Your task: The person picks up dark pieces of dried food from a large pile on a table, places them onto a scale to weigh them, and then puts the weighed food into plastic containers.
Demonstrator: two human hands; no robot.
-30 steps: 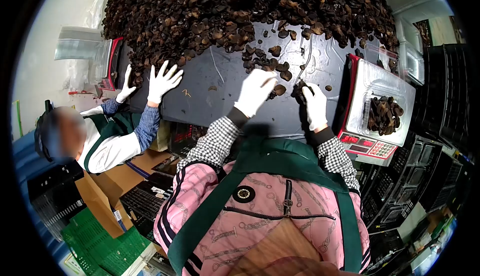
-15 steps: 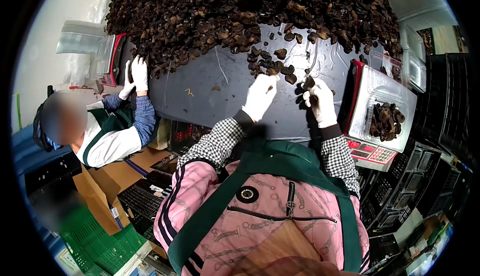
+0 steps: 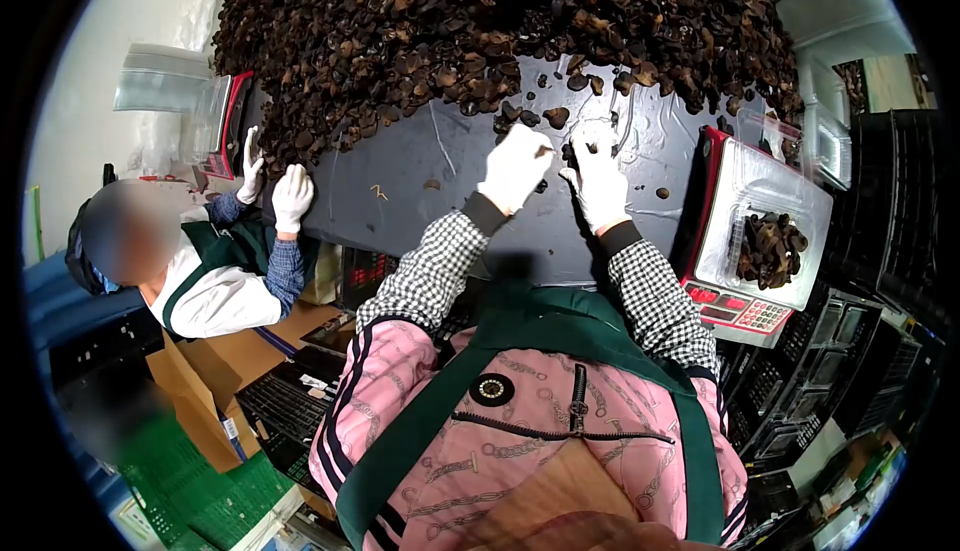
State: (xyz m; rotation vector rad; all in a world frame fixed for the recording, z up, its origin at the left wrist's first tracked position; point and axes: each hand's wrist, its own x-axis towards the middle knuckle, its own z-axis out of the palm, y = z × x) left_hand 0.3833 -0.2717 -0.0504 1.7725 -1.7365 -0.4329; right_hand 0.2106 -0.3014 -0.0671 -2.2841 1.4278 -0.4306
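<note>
Heaped and scattered on the counter [image 3: 400,176], the wood ear mushrooms [image 3: 556,118] look light, soft and perhaps slippery, their thin rims likely to tear, so the folded middle seems the best grip; the right hand [image 3: 602,191] pinches a few dark pieces, while whether the left hand [image 3: 512,173] holds any, I cannot tell.

**Crowded Edges, Left and Right**

At the left of the frame we see a person [image 3: 225,296] in a white top, green apron and blue checked sleeves. Below them we find a brown cardboard box [image 3: 195,381], slatted black crates [image 3: 285,391] just beside it, and a green crate [image 3: 185,486] at the lower left. A pale wall [image 3: 105,81] rises at the upper left. Along the right edge we see more black crates [image 3: 900,201], stacked high.
</note>
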